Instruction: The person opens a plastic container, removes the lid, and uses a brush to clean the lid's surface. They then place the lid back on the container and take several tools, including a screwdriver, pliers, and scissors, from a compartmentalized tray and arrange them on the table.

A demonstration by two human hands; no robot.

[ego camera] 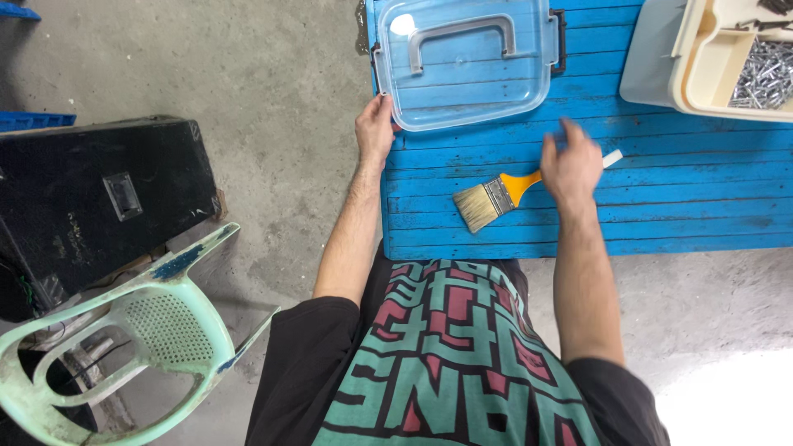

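the left hand (374, 130) rests at the near left corner of a clear plastic lid (467, 62), fingertips touching its rim; the grasp is light, fingers curled at the edge, not clamped around it. the lid lies flat on a blue slatted wooden table (677, 206), near the table's left edge, with its grey carry handle (461, 37) facing up and dark latches at its sides.

the right hand (570, 165) is over the middle of the table, fingers spread and blurred, directly above the handle of a paintbrush (496, 196). whether it touches the handle cannot be told; it is not closed on it. the brush lies flat on the slats, pale bristles toward the near edge, metal ferrule and orange handle angled away to the right, a white tip showing beyond the hand. the two hands are well apart.

at the far right of the table stands a cream plastic bin (702, 74) with a heap of metal nails (764, 74) in one compartment. left of the table, on the concrete floor, are a black case (91, 198) and a worn green plastic chair (140, 339).
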